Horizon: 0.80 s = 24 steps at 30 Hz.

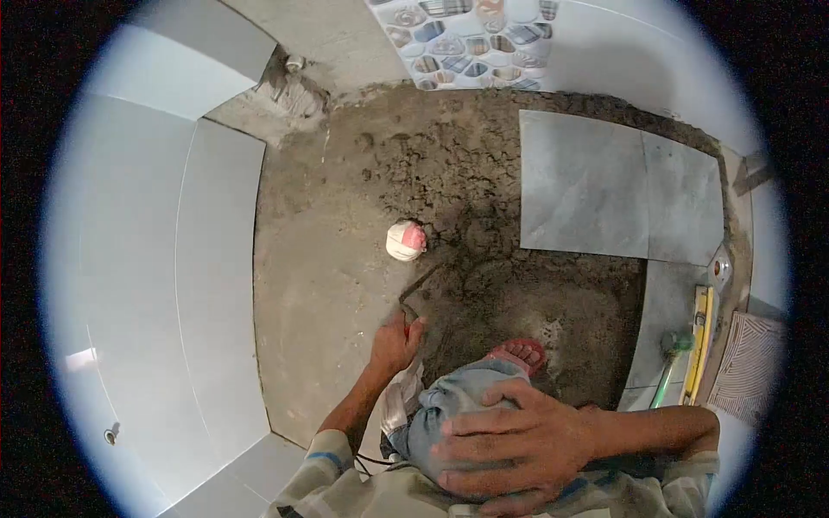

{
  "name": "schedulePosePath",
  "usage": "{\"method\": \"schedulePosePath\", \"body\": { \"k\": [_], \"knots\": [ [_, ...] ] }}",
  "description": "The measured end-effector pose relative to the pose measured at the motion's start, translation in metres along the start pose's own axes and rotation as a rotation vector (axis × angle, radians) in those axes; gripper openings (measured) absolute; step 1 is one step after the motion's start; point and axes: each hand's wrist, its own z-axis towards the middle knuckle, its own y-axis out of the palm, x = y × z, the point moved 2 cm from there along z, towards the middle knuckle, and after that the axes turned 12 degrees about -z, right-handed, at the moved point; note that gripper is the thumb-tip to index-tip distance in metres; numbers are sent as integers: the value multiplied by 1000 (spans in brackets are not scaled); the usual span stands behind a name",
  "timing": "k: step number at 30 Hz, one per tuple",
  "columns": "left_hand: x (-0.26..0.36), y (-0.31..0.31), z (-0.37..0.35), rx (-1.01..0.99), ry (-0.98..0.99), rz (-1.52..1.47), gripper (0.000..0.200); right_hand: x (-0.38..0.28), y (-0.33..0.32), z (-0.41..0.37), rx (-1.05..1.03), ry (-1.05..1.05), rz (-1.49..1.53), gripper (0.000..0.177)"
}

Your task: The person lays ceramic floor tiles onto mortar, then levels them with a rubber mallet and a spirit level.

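Note:
My left hand (pixel 397 345) is closed around the handle of a trowel (pixel 419 285). The trowel's thin neck and dark narrow blade edge reach over the wet grey-brown mortar (pixel 484 285). Just beyond it, a rounded white and pink plug (pixel 402 242), perhaps a wrapped pipe end, stands up from the floor. My right hand (pixel 518 436) lies with fingers spread on my bent, denim-covered knee (pixel 458 397) and holds nothing. My foot in a red sandal (pixel 522 352) rests on the mortar.
Grey floor tiles (pixel 596 181) lie at the right. Near the right wall are a yellow spirit level (pixel 698 345), a green-handled tool (pixel 669 371) and a ridged tile (pixel 743 367). Pale wall tiles (pixel 216 259) border the left; a pebble-patterned panel (pixel 471 43) stands at the back.

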Motion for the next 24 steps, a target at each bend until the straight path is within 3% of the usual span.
{"method": "schedulePosePath", "body": {
  "k": [1,4,8,10,14,16,17,18,20,22,24],
  "knots": [
    [10,-1,1,18,126,43,47,0,-1,0,-7,8,17,43],
    [39,6,26,-70,179,176,47,-1,-1,-2,-5,-20,27,38],
    [46,8,98,-5,286,328,47,-8,-6,-9,16,-24,15,38],
    [65,0,98,18,100,343,46,-13,-7,-19,25,-5,3,38],
    [77,-9,102,150,341,161,48,-17,-11,-26,70,4,15,39],
    [78,-25,97,155,203,85,49,-18,-12,-28,51,5,-6,39],
    [32,-23,123,197,456,186,48,-17,-10,-24,22,-23,-5,39],
    [20,-35,129,230,439,188,48,-14,-9,-21,7,-54,7,39],
    [18,-48,147,375,426,-223,51,-14,-8,-23,8,-33,23,39],
    [11,-85,161,260,102,-230,47,-16,-8,-25,6,-18,18,39],
    [9,-116,172,167,-37,-661,34,-15,-7,-20,3,-42,17,39]
  ]
}}
